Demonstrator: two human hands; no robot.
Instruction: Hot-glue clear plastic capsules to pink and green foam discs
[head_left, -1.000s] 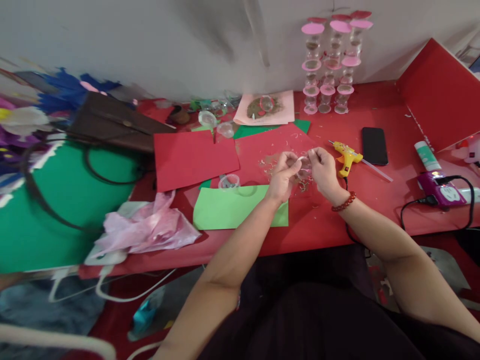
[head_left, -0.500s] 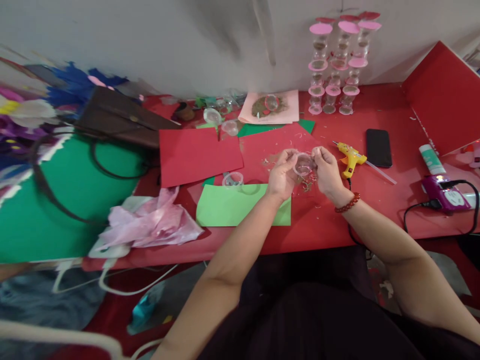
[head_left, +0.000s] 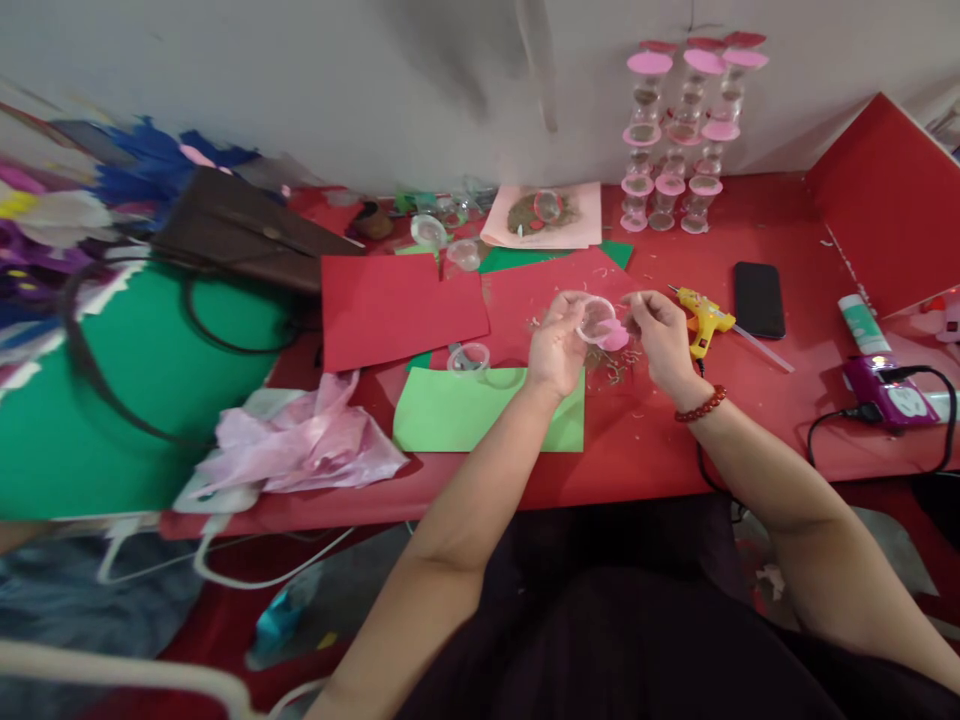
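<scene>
My left hand grips a small clear plastic cup by its side, its round rim turned toward me. A pink piece shows at the cup's lower right. Just right of the cup, and apart from it, my right hand has thumb and forefinger pinched together; anything between them is too small to make out. Thin scraps lie on the red tabletop below the hands. A yellow glue gun with a clear glue stick rests right of my right hand.
Stacked clear cups with pink discs stand at the back. A phone, a purple power socket and a glue stick tube lie right. Left are red card, green paper, a pink plastic bag and a brown bag.
My right hand has come off the cup and moved slightly right. My left hand has drawn the cup a little left and tilted it, and the pink piece now shows.
</scene>
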